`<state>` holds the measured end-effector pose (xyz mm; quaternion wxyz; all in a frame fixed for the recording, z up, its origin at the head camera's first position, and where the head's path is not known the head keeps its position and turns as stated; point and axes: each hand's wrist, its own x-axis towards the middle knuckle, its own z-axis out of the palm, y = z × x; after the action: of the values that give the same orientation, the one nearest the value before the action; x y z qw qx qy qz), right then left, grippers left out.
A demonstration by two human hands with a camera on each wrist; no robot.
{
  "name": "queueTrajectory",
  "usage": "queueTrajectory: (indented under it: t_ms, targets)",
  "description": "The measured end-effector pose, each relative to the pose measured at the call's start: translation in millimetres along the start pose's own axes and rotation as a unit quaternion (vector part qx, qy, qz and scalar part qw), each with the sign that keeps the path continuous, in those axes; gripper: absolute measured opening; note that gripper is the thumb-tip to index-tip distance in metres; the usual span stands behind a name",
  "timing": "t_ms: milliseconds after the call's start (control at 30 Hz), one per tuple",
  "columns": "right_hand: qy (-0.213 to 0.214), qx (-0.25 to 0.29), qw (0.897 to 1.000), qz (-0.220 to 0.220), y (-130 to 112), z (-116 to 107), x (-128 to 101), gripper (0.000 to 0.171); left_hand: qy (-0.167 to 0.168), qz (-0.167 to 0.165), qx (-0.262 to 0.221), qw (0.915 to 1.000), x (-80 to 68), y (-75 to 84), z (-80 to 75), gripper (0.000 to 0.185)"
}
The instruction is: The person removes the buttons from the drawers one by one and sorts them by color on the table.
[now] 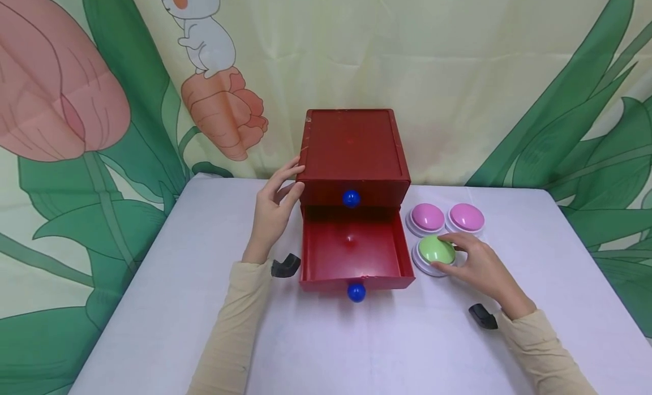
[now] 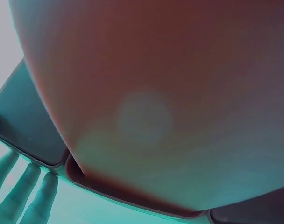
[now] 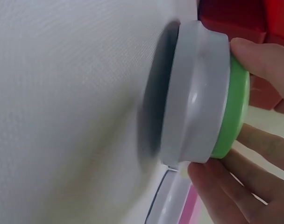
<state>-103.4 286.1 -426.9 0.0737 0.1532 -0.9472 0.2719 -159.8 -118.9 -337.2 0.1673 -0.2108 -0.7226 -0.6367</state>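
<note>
Pinching the green button at centre right, right hand; right wrist view shows fingers curled on its rim. Left hand, fingers straight, rests against red drawer box.

I'm sitting at a pale lavender bench, and a cartoon backdrop with green leaves, a pink tulip and a white bunny is hanging right behind it.
</note>
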Motion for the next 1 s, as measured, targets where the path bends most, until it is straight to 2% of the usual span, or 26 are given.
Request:
queueTrajectory:
  t_ms: [533,633,767,867,1000]
  targets:
    - [0.008,0.011,1.0,0.012,-0.2,3.7,-2.1,0.058,0.0,-0.003,-0.004,1.0,0.9,0.4,1.1,0.036]
    - [-0.002,0.016,1.0,0.024,-1.1,3.0,-2.3,0.058,0.0,-0.004,-0.006,1.0,1.4,-4.8,0.5,0.036]
    - [-0.006,0.02,0.999,0.03,-4.0,2.0,-3.2,0.057,0.003,0.001,-0.008,1.0,3.0,-21.3,-0.9,0.037]
    - [0.007,0.022,1.0,0.02,-6.9,1.2,-3.7,0.055,0.004,0.004,-0.01,0.9999,3.4,-29.1,-1.6,0.038]
    - [0.026,0.027,0.999,0.007,-11.3,-1.2,-3.3,0.049,0.004,0.005,-0.009,0.9999,2.9,-29.7,-2.2,0.038]
